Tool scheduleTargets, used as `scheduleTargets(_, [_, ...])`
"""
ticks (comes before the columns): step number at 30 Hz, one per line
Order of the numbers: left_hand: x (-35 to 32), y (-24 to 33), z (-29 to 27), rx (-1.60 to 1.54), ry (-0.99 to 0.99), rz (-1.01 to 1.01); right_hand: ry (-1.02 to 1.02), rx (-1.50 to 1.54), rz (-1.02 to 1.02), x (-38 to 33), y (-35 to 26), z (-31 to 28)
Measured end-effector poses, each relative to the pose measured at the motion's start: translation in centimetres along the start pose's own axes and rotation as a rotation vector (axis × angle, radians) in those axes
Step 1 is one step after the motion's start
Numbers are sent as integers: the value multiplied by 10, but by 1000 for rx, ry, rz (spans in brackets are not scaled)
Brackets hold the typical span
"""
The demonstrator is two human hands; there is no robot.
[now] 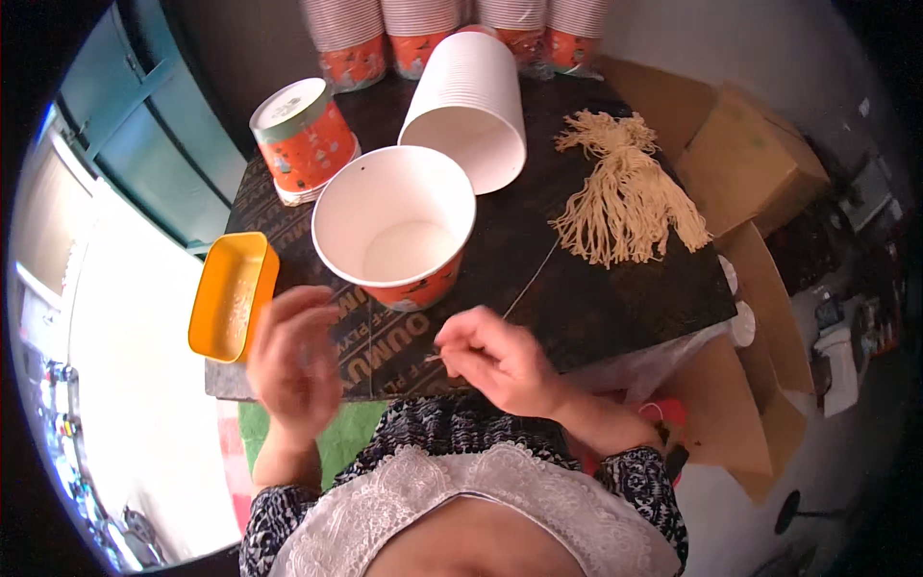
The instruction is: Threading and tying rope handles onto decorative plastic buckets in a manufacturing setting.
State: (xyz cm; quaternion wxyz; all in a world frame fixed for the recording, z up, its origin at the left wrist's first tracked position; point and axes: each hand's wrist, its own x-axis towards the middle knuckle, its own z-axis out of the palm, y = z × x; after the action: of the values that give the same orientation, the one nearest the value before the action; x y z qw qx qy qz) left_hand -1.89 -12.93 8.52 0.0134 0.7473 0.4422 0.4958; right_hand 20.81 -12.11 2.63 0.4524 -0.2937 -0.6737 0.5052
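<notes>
My right hand (pixel 500 363) is closed in a pinch near the table's front edge. A thin cream string (pixel 531 284) runs from it toward a bundle of cream strings (pixel 620 197) at the right, and a short end pokes out past the fingertips. My left hand (pixel 296 361) is raised beside a yellow plastic tub (pixel 231 296), its fingers smeared by motion. Just beyond both hands a large paper bucket (pixel 394 216), white inside and orange outside, stands upright with its mouth toward me. A small dark dot shows on its inner wall.
Behind the bucket lies a stack of white paper buckets (pixel 471 106) on its side. An upside-down orange bucket (pixel 303 139) stands at the left of the dark table (pixel 663 303). Several wrapped bucket stacks (pixel 420 43) line the back. Cardboard boxes (pixel 750 159) crowd the right.
</notes>
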Motion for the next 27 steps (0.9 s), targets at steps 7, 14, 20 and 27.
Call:
scheduleTargets(7, [-16, 17, 30, -487, -395, -427, 84, 291, -72, 3, -9, 0])
scheduleTargets(14, [-8, 19, 45, -622, -480, -478, 126, 9, -145, 1, -6, 4])
scheduleTargets(20, [-11, 17, 51, -630, -478, -550, 244, -244, -265, 2, -3, 14])
scheduleTargets(27, [-23, 3, 51, -504, -453, -378, 227, -348, -178, 1, -11, 17])
